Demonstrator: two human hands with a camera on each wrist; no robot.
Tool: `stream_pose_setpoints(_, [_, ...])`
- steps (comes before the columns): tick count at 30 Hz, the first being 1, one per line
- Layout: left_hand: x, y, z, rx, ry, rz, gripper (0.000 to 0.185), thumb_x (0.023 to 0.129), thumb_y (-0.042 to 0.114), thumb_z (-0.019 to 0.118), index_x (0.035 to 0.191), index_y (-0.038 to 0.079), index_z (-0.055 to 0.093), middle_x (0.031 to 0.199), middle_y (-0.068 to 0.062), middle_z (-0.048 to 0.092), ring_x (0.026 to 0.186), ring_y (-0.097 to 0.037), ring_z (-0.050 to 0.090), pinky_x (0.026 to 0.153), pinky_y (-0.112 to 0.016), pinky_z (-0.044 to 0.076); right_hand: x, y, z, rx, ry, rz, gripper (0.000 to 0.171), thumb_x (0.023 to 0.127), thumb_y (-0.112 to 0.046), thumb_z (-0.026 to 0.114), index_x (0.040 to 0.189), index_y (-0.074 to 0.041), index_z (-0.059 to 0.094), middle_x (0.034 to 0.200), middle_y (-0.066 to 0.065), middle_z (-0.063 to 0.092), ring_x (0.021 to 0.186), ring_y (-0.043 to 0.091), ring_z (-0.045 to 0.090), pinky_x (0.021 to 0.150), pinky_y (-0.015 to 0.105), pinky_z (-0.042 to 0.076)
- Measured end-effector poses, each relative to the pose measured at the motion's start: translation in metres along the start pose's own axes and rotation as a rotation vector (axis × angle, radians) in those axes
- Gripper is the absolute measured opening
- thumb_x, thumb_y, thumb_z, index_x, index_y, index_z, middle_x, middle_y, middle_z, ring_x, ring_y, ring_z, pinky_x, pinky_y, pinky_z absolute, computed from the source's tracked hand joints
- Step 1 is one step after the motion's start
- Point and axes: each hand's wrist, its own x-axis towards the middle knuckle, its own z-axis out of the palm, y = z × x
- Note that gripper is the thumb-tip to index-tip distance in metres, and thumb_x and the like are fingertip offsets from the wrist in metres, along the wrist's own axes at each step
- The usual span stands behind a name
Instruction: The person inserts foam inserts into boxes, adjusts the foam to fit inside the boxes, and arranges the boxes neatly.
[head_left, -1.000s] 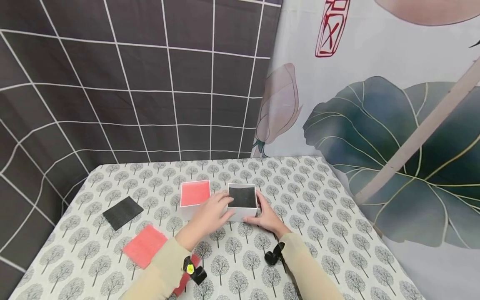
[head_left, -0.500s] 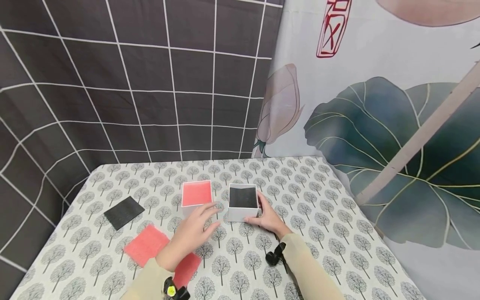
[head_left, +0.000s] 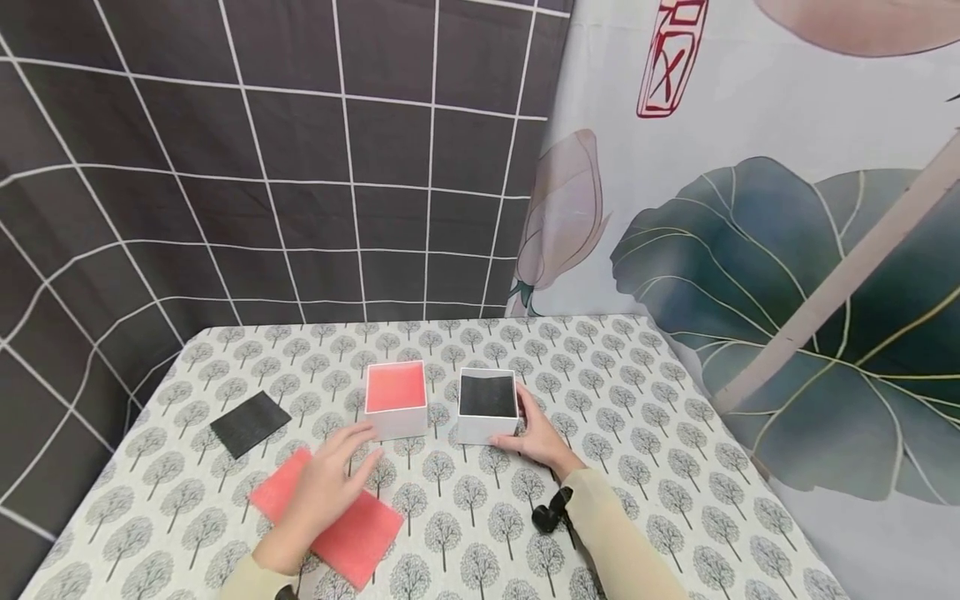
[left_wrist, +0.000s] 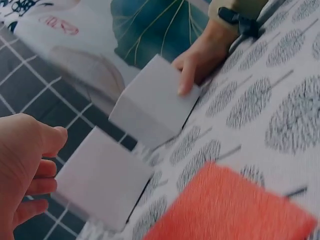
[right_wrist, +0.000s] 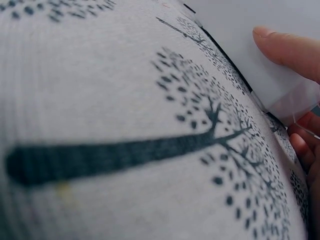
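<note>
My left hand [head_left: 330,479] hovers over a flat red cloth [head_left: 367,533], fingers loosely bent and holding nothing. In the left wrist view that hand [left_wrist: 22,170] is at the left edge, with the red cloth [left_wrist: 235,210] at lower right. My right hand [head_left: 538,433] grips the near right corner of a white box [head_left: 483,431], thumb on its front and fingers along its side. A folded black cloth [head_left: 487,395] fills this box. To its left stands a second white box [head_left: 397,423] filled with red cloth [head_left: 395,385].
A flat black cloth [head_left: 250,423] lies at the left of the table, behind the red one. The tree-print tablecloth [head_left: 600,517] covers the table. A dark grid curtain [head_left: 300,208] and a lotus-print curtain [head_left: 735,250] hang behind.
My left hand has moved away from the box with the black cloth, leftward and toward me, to above the flat red cloth. The right hand keeps its grip on the box.
</note>
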Motion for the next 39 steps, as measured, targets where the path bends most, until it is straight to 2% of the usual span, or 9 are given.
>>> stream_pose_setpoints(1, [-0.003,-0.004,-0.002,0.009,0.001,-0.023,0.034,0.078,0.015,0.073,0.11,0.005,0.065,0.118,-0.009,0.06,0.09,-0.025,0.063,0.073,-0.038,0.056,0.0,0.0,0.0,0.001,-0.003,0.002,0.101,0.065,-0.016,0.084,0.146,-0.015,0.024,0.119,0.004,0.052,0.1,0.018,0.052,0.092,0.039,0.042])
stream_pose_setpoints(5, [-0.011,-0.022,-0.016,0.059,-0.017,-0.157,0.038,0.08,0.016,0.072,0.114,0.004,0.062,0.12,-0.012,0.058,0.091,-0.028,0.06,0.074,-0.045,0.054,-0.001,0.0,0.0,0.008,-0.01,0.002,0.101,0.065,-0.016,0.084,0.146,-0.015,0.023,0.121,0.004,0.052,0.101,0.018,0.052,0.092,0.04,0.042])
stream_pose_setpoints(8, [-0.016,-0.038,-0.028,0.122,-0.046,-0.272,0.039,0.082,0.02,0.069,0.116,0.003,0.06,0.121,-0.017,0.055,0.109,-0.039,0.05,0.083,-0.059,0.045,-0.001,-0.001,0.0,0.012,-0.006,-0.002,0.101,0.065,-0.015,0.084,0.146,-0.014,0.024,0.121,0.005,0.051,0.101,0.019,0.052,0.092,0.041,0.042])
stream_pose_setpoints(12, [-0.019,-0.06,-0.047,0.188,-0.125,-0.404,0.049,0.086,0.03,0.064,0.123,-0.001,0.053,0.128,-0.025,0.046,0.114,-0.046,0.041,0.084,-0.067,0.038,-0.001,0.0,0.0,0.004,-0.003,-0.009,0.1,0.066,-0.016,0.084,0.146,-0.015,0.024,0.121,0.005,0.051,0.101,0.019,0.052,0.091,0.039,0.043])
stream_pose_setpoints(17, [-0.021,-0.09,-0.065,0.224,-0.211,-0.505,0.063,0.089,0.038,0.058,0.131,-0.006,0.04,0.133,-0.033,0.032,0.116,-0.054,0.032,0.083,-0.072,0.033,-0.001,0.002,-0.001,0.018,-0.012,0.006,0.1,0.066,-0.016,0.084,0.146,-0.017,0.024,0.121,0.005,0.051,0.101,0.019,0.052,0.09,0.038,0.043])
stream_pose_setpoints(24, [-0.021,-0.127,-0.075,0.252,-0.205,-0.544,0.077,0.088,0.043,0.057,0.133,-0.013,0.03,0.133,-0.04,0.023,0.121,-0.057,0.02,0.087,-0.073,0.027,-0.001,-0.001,-0.001,0.038,-0.015,0.037,0.102,0.065,-0.015,0.084,0.146,-0.017,0.023,0.119,0.004,0.052,0.097,0.017,0.053,0.089,0.038,0.045])
stream_pose_setpoints(32, [-0.025,-0.147,-0.072,0.258,-0.174,-0.54,0.09,0.085,0.047,0.059,0.139,-0.013,0.018,0.134,-0.045,0.015,0.126,-0.058,0.011,0.093,-0.071,0.021,-0.001,0.0,-0.001,0.039,-0.018,-0.001,0.098,0.065,-0.014,0.084,0.145,-0.015,0.026,0.12,0.006,0.052,0.1,0.02,0.053,0.089,0.039,0.044])
stream_pose_setpoints(35, [-0.024,-0.152,-0.073,0.259,-0.205,-0.541,0.095,0.084,0.05,0.058,0.142,-0.01,0.014,0.133,-0.046,0.014,0.125,-0.059,0.01,0.094,-0.071,0.019,-0.001,0.001,-0.001,0.036,-0.02,-0.009,0.097,0.066,-0.014,0.084,0.145,-0.015,0.026,0.12,0.006,0.052,0.101,0.02,0.052,0.091,0.039,0.043])
stream_pose_setpoints(39, [-0.019,-0.155,-0.075,0.27,-0.292,-0.529,0.096,0.084,0.054,0.057,0.14,-0.013,0.017,0.131,-0.046,0.019,0.12,-0.061,0.017,0.094,-0.071,0.019,-0.001,-0.001,0.0,0.024,-0.014,-0.009,0.098,0.066,-0.014,0.084,0.145,-0.016,0.026,0.12,0.005,0.052,0.101,0.019,0.052,0.092,0.041,0.042])
